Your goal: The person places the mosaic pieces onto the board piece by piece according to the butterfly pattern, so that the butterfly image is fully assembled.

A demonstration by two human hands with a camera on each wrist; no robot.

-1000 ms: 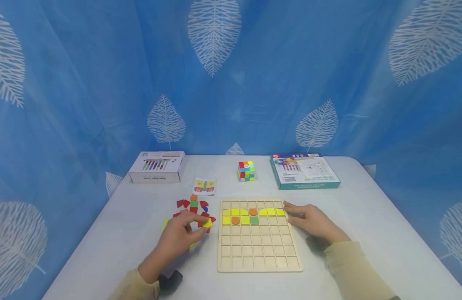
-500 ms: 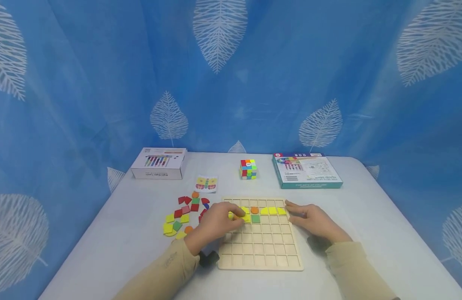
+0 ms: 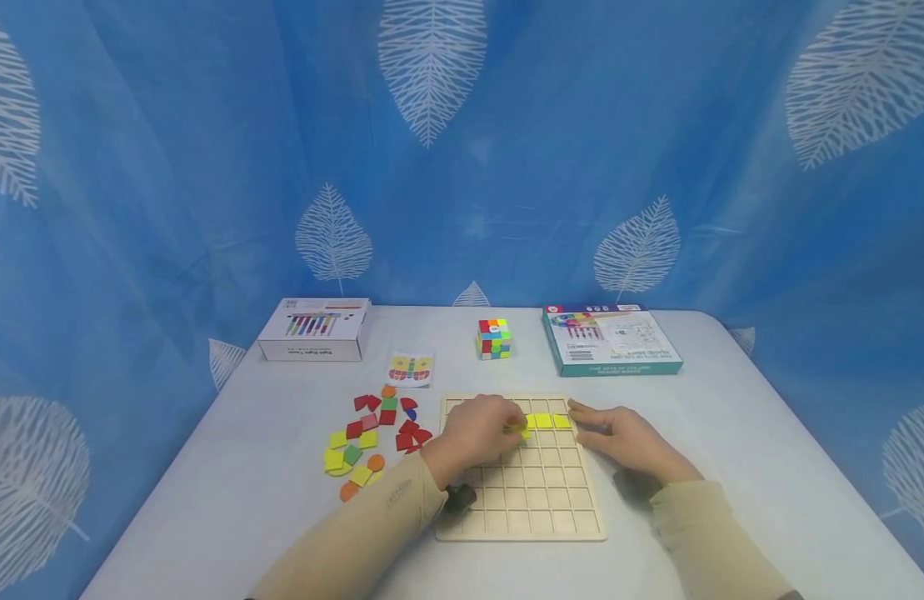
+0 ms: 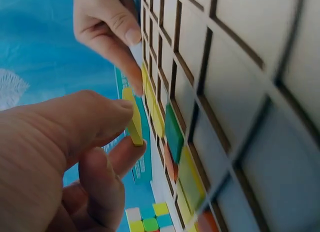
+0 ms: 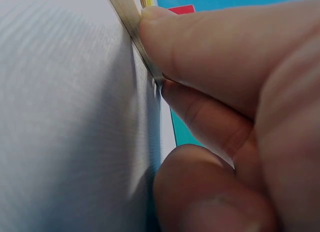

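Note:
My left hand (image 3: 482, 432) is over the upper part of the wooden grid board (image 3: 521, 537), pinching a yellow tile (image 4: 133, 123) between thumb and fingers. In the left wrist view that tile stands off the board's face, near a row of set yellow tiles and a green square tile (image 4: 173, 134). More yellow tiles (image 3: 544, 421) lie in the board's second row, while my left hand hides the pieces further left. My right hand (image 3: 626, 440) touches the board's upper right edge with extended fingers; its fingertips (image 5: 152, 17) meet the rim in the right wrist view.
Loose red, yellow, green, orange and blue tiles (image 3: 354, 429) lie left of the board. Behind them is a small butterfly pattern card (image 3: 411, 371). A puzzle cube (image 3: 495, 340) stands at the back, between a white box (image 3: 315, 329) and a teal-edged box (image 3: 611, 342).
My left hand has carried the yellow tile rightward from the loose pile to over the board. The right hand stays at the board's edge.

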